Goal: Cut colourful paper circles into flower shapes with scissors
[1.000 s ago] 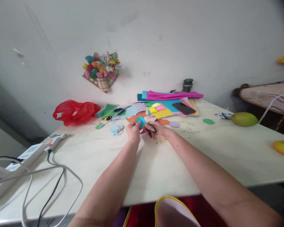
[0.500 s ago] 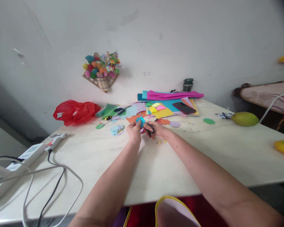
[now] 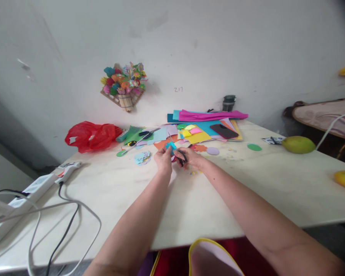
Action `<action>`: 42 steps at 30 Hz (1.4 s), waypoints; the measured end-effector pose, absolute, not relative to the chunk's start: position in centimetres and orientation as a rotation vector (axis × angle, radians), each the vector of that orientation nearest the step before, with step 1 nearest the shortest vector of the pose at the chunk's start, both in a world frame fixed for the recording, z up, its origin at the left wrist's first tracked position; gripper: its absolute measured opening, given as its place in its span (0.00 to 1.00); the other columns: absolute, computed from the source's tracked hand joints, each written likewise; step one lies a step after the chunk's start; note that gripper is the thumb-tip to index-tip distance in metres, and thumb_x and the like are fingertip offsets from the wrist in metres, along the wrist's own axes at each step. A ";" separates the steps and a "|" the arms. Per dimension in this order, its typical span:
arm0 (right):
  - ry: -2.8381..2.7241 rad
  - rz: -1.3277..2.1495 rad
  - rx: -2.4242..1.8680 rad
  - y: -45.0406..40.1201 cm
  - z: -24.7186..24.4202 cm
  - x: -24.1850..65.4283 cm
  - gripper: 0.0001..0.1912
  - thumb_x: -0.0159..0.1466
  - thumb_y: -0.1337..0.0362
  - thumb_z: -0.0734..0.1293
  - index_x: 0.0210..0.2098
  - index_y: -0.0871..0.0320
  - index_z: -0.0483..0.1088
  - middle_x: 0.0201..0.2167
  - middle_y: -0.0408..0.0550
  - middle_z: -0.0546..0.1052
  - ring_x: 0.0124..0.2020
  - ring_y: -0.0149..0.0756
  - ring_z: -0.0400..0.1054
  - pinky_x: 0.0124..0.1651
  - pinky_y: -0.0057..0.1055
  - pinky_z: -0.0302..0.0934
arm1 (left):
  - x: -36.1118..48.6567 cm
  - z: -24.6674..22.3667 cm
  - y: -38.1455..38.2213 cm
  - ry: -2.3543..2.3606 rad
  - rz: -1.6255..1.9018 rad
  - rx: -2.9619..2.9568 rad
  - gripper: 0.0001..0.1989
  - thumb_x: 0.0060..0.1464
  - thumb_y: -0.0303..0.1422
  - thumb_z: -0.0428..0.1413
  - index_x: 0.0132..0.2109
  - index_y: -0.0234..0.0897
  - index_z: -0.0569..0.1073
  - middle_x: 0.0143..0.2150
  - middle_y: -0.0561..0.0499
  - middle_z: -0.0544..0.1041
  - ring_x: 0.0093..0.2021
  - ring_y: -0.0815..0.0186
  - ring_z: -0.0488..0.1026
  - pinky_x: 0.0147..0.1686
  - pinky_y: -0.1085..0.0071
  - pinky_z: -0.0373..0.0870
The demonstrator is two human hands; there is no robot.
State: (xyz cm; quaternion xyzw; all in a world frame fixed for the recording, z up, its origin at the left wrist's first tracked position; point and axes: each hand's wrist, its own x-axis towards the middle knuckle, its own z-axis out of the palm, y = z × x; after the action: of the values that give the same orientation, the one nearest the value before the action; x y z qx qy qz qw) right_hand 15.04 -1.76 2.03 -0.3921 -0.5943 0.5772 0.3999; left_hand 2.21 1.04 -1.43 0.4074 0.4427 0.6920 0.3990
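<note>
My left hand (image 3: 163, 158) pinches a small blue paper piece (image 3: 170, 146) above the middle of the table. Close on its right, my right hand (image 3: 189, 157) is closed round the dark handles of a pair of scissors (image 3: 183, 156), whose thin blades point up and left beside the blue paper. Small paper scraps (image 3: 194, 172) lie just below my right hand. To the left rests a stack of pale blue cut pieces (image 3: 142, 158). An orange cut shape (image 3: 199, 148) and a lilac disc (image 3: 212, 151) lie to the right.
Coloured sheets (image 3: 201, 134), a phone (image 3: 224, 131) and another pair of scissors (image 3: 145, 134) lie behind the hands. A red bag (image 3: 92, 136) is at back left, power strips (image 3: 37, 186) with cables at left, a mango (image 3: 298, 144) at right.
The scissors' handles have shifted slightly in my right hand and look closer together. My left hand still has the blue paper in nearly the same place.
</note>
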 end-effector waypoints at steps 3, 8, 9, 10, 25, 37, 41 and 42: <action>-1.518 1.456 -0.991 -1.6 1.9 15.1 0.15 0.61 0.55 0.73 0.30 0.58 0.66 0.18 0.41 0.70 0.18 0.30 0.65 0.14 0.24 0.57 | 2.2 -1.4 1.0 1.136 1.745 1.023 0.13 0.41 0.40 0.62 0.23 0.39 0.67 0.18 0.56 0.68 0.23 0.66 0.70 0.26 0.71 0.67; -1.526 1.452 -0.980 -1.7 1.9 15.2 0.16 0.60 0.56 0.74 0.29 0.57 0.65 0.18 0.40 0.69 0.17 0.29 0.66 0.14 0.23 0.56 | 2.2 -1.3 1.0 1.124 1.746 1.036 0.13 0.41 0.40 0.63 0.23 0.38 0.68 0.18 0.56 0.68 0.23 0.66 0.70 0.26 0.71 0.67; -1.526 1.450 -0.980 -1.7 1.9 15.1 0.16 0.61 0.56 0.73 0.28 0.57 0.65 0.18 0.40 0.69 0.17 0.29 0.65 0.14 0.23 0.56 | 2.2 -1.3 1.0 1.124 1.747 1.037 0.13 0.41 0.40 0.63 0.23 0.38 0.68 0.18 0.56 0.68 0.23 0.66 0.70 0.26 0.71 0.67; -1.523 1.448 -0.981 -1.8 1.9 15.1 0.16 0.61 0.56 0.73 0.28 0.58 0.65 0.18 0.40 0.69 0.17 0.29 0.65 0.14 0.23 0.55 | 2.2 -1.3 1.0 1.123 1.750 1.038 0.13 0.41 0.40 0.63 0.23 0.38 0.68 0.18 0.56 0.68 0.23 0.66 0.70 0.26 0.71 0.67; -1.478 1.423 -1.017 -2.1 2.4 14.5 0.15 0.60 0.57 0.74 0.30 0.58 0.66 0.18 0.38 0.68 0.16 0.27 0.62 0.12 0.23 0.52 | 2.6 -1.6 0.9 1.127 1.768 1.005 0.13 0.43 0.40 0.63 0.24 0.38 0.68 0.19 0.54 0.70 0.22 0.67 0.70 0.25 0.71 0.66; -1.500 1.333 -1.071 -2.1 2.2 14.1 0.11 0.63 0.59 0.71 0.32 0.58 0.66 0.15 0.36 0.67 0.14 0.27 0.61 0.11 0.21 0.52 | 2.2 -1.4 1.1 1.142 1.757 0.995 0.14 0.42 0.40 0.63 0.24 0.37 0.68 0.18 0.56 0.68 0.21 0.68 0.68 0.24 0.73 0.64; -1.503 1.311 -1.094 -2.1 2.4 14.2 0.13 0.59 0.60 0.74 0.30 0.58 0.65 0.14 0.35 0.67 0.14 0.26 0.61 0.10 0.21 0.51 | 2.1 -1.0 1.0 1.092 1.737 0.983 0.14 0.42 0.39 0.64 0.24 0.37 0.68 0.18 0.56 0.68 0.21 0.68 0.69 0.26 0.72 0.66; -1.502 1.309 -1.098 -2.1 2.4 14.2 0.14 0.59 0.61 0.74 0.30 0.57 0.65 0.14 0.35 0.67 0.13 0.26 0.61 0.10 0.21 0.51 | 2.1 -1.0 1.0 1.080 1.732 0.977 0.14 0.42 0.39 0.64 0.24 0.37 0.67 0.18 0.56 0.68 0.21 0.68 0.69 0.26 0.72 0.66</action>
State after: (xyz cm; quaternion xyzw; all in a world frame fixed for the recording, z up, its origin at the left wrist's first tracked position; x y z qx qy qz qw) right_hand 14.20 -2.14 2.43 -0.4382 -0.5992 0.5224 0.4197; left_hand 2.06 0.98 -0.96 0.3909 0.4318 0.6928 0.4253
